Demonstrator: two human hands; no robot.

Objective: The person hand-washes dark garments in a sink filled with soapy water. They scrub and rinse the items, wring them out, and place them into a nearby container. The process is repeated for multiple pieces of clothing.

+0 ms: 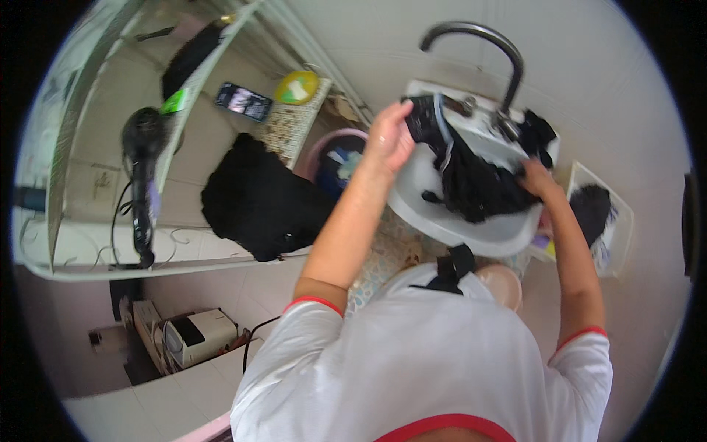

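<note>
A black garment [478,179] with a pale blue strip near one end stretches across the white washbasin [409,190]. My left hand [391,138] grips its upper left end by the edge, lifted near the basin's rim. On the other side my right hand [537,179] closes on the bunched cloth, its fingertips partly hidden by the fabric. Above the basin arches a grey metal gooseneck faucet [513,61]; I cannot tell whether water runs. Another piece of black cloth [537,132] lies on the basin's back corner beside the faucet base.
On my left, more black cloth [262,199] drapes over a shelf. A hair dryer [144,138], a phone [243,101] and a yellow soap dish [297,87] are nearby. A pink-rimmed tub [320,145] stands below; a white bin [621,237] is at right.
</note>
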